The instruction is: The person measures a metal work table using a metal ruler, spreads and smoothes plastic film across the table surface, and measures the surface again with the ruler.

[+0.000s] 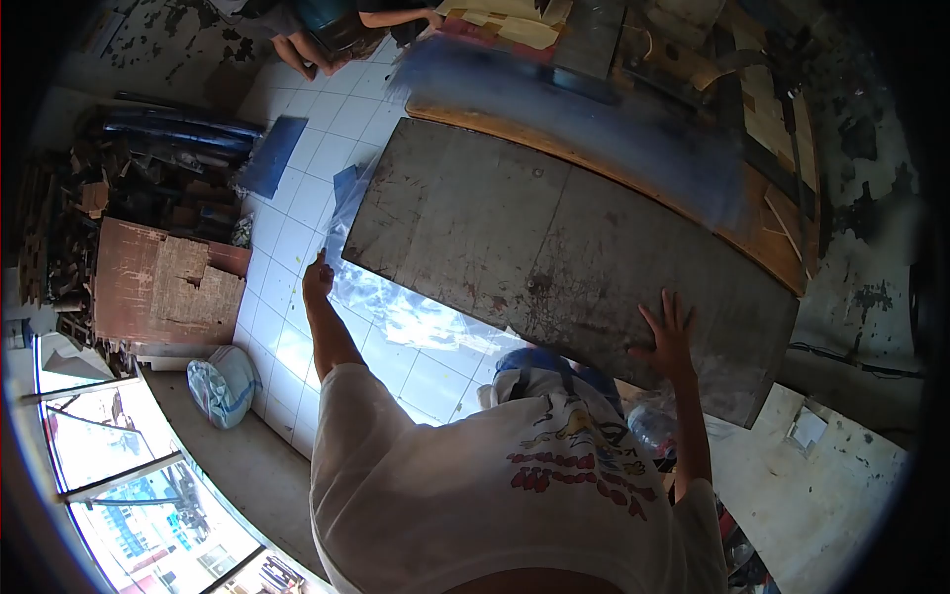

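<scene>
My left hand is closed on the edge of a clear plastic sheet, off the left end of a worn grey tabletop. The sheet is thin and shiny, and it hangs along the table's near edge above the floor tiles. Fingers spread, my right hand lies open at the right part of the tabletop. Across the table's far side a bluish film is smeared by motion.
Stacked wood and dark rolls stand at the left, with a brown board before them. A white sack sits near the windows. At the top, another person's bare legs and a second person's arm show.
</scene>
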A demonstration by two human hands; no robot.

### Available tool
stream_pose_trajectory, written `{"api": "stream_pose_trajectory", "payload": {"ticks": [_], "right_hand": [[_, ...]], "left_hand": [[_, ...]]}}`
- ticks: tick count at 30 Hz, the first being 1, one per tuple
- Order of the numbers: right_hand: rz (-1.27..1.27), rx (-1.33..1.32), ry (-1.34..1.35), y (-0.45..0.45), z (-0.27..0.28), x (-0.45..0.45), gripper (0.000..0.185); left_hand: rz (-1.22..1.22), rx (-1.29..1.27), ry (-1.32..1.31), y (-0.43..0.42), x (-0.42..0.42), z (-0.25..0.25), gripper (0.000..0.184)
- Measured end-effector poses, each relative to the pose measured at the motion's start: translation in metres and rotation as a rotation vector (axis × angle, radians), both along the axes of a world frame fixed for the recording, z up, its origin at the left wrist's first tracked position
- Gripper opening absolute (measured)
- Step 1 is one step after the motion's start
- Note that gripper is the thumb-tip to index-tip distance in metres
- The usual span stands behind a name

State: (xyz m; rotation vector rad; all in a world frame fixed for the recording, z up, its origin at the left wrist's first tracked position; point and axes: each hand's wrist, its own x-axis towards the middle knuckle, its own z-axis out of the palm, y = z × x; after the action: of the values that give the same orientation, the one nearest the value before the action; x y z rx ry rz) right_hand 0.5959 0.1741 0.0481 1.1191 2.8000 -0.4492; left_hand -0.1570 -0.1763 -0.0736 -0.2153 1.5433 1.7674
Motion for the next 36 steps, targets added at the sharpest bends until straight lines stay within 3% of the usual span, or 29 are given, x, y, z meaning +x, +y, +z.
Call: {"api": "stream_pose_trajectory", "payload": {"ticks": [3,4,5,6,7,8,9,11,13,14,17,20,23,24,27,30,33,36], "right_hand": [[0.013,0.033,-0.006,0.001,-0.004,0.001,0.094],[0.015,0.033,-0.003,0.001,-0.004,0.001,0.094],[0.016,0.033,0.002,0.000,-0.005,0.002,0.094],[0.016,0.036,0.007,0.001,-0.005,0.001,0.095],[0.024,0.037,0.012,0.003,-0.006,0.001,0.094],[0.027,0.039,0.016,0.004,-0.007,0.001,0.094],[0.027,0.037,0.015,0.002,-0.009,0.003,0.094],[0.020,0.019,0.016,0.001,-0.006,0.002,0.093],[0.015,0.014,0.015,0.002,-0.002,0.000,0.093],[0.013,0.015,0.016,0.003,-0.002,-0.001,0.093],[0.015,0.012,-0.003,0.000,0.000,0.000,0.095],[0.018,0.007,-0.003,0.001,0.001,-0.001,0.097],[0.011,-0.005,-0.004,0.000,0.002,0.001,0.096],[0.010,-0.008,-0.004,0.000,0.003,0.001,0.096],[0.002,0.007,0.019,0.000,0.001,0.004,0.096],[0.010,0.046,0.047,-0.001,-0.001,0.006,0.096],[0.011,0.066,0.058,-0.001,-0.003,0.006,0.096],[0.009,0.076,0.077,-0.002,-0.002,0.007,0.095]], "left_hand": [[0.156,-0.819,0.064,0.022,0.004,0.012,0.046],[0.198,-1.311,0.282,0.025,-0.026,-0.022,0.067],[0.135,-1.466,0.541,0.052,0.022,0.024,0.079],[0.053,-1.335,0.986,0.052,0.021,0.016,0.078],[-0.075,-0.857,1.202,0.060,0.010,0.013,0.062],[-0.372,-0.568,1.050,0.083,0.016,0.030,0.055],[-0.526,-0.542,0.783,0.106,0.049,0.065,0.062],[-0.720,-0.815,0.812,0.138,0.092,0.119,0.064],[-0.899,-0.889,0.704,0.153,0.050,0.081,0.063],[-0.745,-0.914,0.707,0.173,0.062,0.093,0.064],[-0.644,-0.839,1.203,0.214,0.091,0.067,0.066],[-0.726,-0.790,1.374,0.252,0.148,0.068,0.068],[-0.539,-0.718,1.450,0.271,0.205,0.056,0.069],[-0.496,-0.669,1.435,0.274,0.218,0.067,0.068],[-0.616,-0.875,1.184,0.278,0.237,0.116,0.070],[-0.446,-1.017,1.188,0.288,0.223,0.092,0.063],[-0.579,-1.060,0.939,0.300,0.225,0.126,0.053],[-0.671,-0.949,1.048,0.294,0.192,0.087,0.046]]}}
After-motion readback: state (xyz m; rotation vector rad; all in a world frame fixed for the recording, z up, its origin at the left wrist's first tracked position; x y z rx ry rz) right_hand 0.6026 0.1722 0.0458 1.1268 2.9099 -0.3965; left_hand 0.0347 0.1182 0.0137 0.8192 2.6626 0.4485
